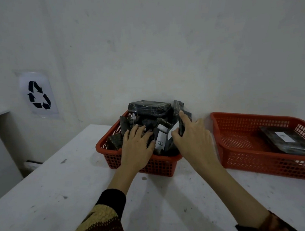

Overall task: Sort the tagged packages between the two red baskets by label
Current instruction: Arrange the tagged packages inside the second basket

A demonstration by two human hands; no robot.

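A white surface (61, 178) runs up to a scuffed white wall, where a recycling sign (39, 95) hangs off beyond the left hand. The left hand (138, 144) lies spread, palm down, on the heap of dark wrapped packages (150, 109), its fingers straight and pressing rather than gripping. The right hand (192, 135) pinches a thin dark package (181, 129) between thumb and forefinger, wrist bent inward. Between the two hands shows a white tag marked B (160, 142). Both hands reach into the full basket (126, 159); the second basket (242, 140) sits to the right of the right hand, holding a flat labelled package (288, 140). The heap is piled above the rim, so drawing one package out could likely tip others over the edge, and the glossy wrap looks slippery for so light a pinch.
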